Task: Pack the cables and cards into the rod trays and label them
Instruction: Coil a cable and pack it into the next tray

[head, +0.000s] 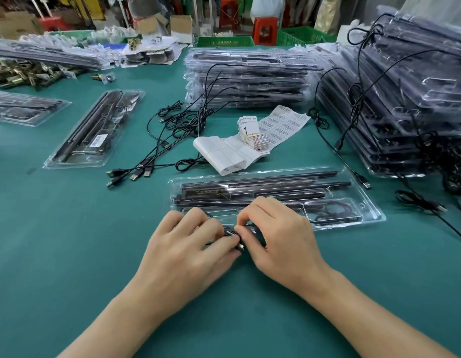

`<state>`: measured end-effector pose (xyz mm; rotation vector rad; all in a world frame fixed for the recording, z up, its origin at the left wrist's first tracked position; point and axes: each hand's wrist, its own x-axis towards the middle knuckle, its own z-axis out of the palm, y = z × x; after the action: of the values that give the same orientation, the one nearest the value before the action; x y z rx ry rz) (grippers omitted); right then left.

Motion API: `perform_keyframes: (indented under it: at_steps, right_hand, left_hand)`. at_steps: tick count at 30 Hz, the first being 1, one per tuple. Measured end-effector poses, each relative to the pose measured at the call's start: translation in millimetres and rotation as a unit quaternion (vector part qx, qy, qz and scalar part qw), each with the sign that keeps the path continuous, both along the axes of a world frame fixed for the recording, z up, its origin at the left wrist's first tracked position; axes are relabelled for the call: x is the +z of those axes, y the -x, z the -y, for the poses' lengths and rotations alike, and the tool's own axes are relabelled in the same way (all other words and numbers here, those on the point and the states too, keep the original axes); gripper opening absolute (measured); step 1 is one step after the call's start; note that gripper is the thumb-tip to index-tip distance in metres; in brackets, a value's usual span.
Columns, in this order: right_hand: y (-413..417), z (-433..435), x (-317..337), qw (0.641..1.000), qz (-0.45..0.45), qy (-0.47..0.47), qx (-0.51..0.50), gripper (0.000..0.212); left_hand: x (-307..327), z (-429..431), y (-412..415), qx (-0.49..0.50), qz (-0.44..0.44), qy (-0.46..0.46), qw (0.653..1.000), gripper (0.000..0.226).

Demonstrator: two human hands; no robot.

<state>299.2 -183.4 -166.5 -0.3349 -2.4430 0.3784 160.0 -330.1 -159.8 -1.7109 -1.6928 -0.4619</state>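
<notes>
A clear plastic rod tray (363, 202) with black rods lies on the green table in front of me. A coiled black cable (332, 211) sits in its right pocket. At the tray's near edge my left hand (188, 244) and my right hand (278, 233) together pinch a small bundled black cable (236, 237), mostly hidden by my fingers. Loose black USB cables (157, 148) lie spread behind, left of centre. A banded bundle of white cards (251, 134) rests on barcode label sheets (283, 127) just beyond the tray.
Tall stacks of rod trays stand at the right (405, 104) and at back centre (250, 78). A packed, labelled tray (90, 130) lies at left, with more trays and brass hardware (25, 73) at far left. Cables trail off the right stack.
</notes>
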Motion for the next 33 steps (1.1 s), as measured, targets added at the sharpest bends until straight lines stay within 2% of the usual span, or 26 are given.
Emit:
perform_keyframes:
  at_steps: [5, 9, 16, 19, 21, 23, 25, 29, 33]
  right_hand:
    - [0, 0, 2, 1.0, -0.003, 0.003, 0.002, 0.006]
    - [0, 2, 2, 1.0, -0.017, 0.011, -0.001, 0.006]
    - [0, 4, 1, 1.0, -0.014, -0.009, -0.011, 0.008]
    - [0, 3, 0, 1.0, -0.018, -0.003, -0.01, 0.009]
    - [0, 3, 0, 1.0, -0.019, -0.002, -0.009, 0.01]
    - [1, 3, 0, 1.0, -0.019, -0.004, -0.01, 0.01]
    - [0, 3, 0, 1.0, -0.02, -0.004, -0.009, 0.009]
    - [0, 3, -1, 1.0, -0.017, 0.0, -0.007, 0.009]
    - [0, 2, -2, 1.0, -0.019, 0.004, -0.004, 0.01]
  left_hand:
    - [-5, -4, 1, 0.05, 0.021, -0.059, 0.997, 0.017]
    - [-9, -6, 4, 0.081, 0.047, -0.071, 0.993, 0.025]
    - [-2, 21, 15, 0.068, 0.09, -0.073, 0.991, 0.035]
    - [-7, 54, 18, 0.091, 0.135, -0.036, 0.986, 0.035]
    - [-14, 73, 24, 0.146, 0.225, -0.02, 0.963, 0.03]
    - [-12, 79, 32, 0.203, 0.34, 0.018, 0.918, 0.04]
    - [-8, 75, 40, 0.199, 0.399, 0.084, 0.891, 0.046]
    - [-4, 57, 53, 0.178, 0.41, 0.165, 0.879, 0.057]
    - [-5, 52, 55, 0.182, 0.425, 0.153, 0.874, 0.056]
